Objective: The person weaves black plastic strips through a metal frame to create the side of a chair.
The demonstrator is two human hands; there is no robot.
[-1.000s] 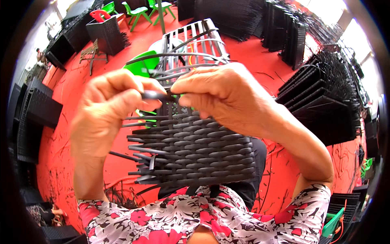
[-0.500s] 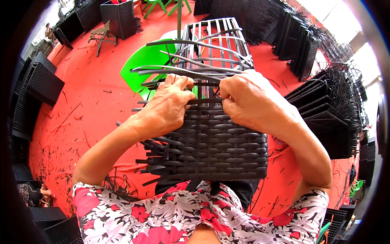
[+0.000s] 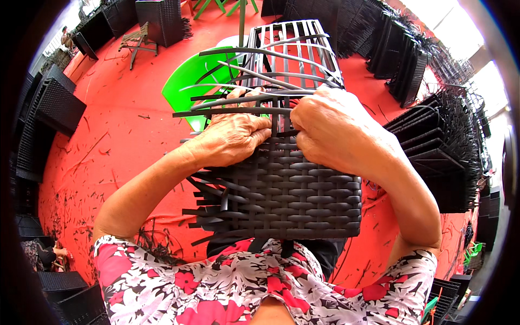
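A black woven panel [image 3: 303, 200] stands upright in front of my lap, its cut strip ends sticking out on the left. Beyond its upper edge, bare slats of the frame [image 3: 292, 33] run away from me. Loose flat black and grey strips [image 3: 244, 110] cross over them toward the left. My left hand [image 3: 230, 134] reaches in among these strips, thumb and forefinger pinched at the upright strips in the middle; its other fingertips are partly covered by strips. My right hand [image 3: 330, 127] is closed on a short dark strip [image 3: 287, 133] at the weave's top edge.
Behind the strips is a bright green plastic chair [image 3: 184, 89]. Stacked black woven panels [image 3: 433, 146] with bristling ends stand at the right, and more woven pieces [image 3: 57, 108] at the left. Cut scraps litter the red floor [image 3: 119, 162]. Another person [image 3: 46, 254] sits at the far left.
My left hand has slid right and forward, under the loose strips and toward the middle. My right hand stays near the same spot. The panel has shifted slightly to the right.
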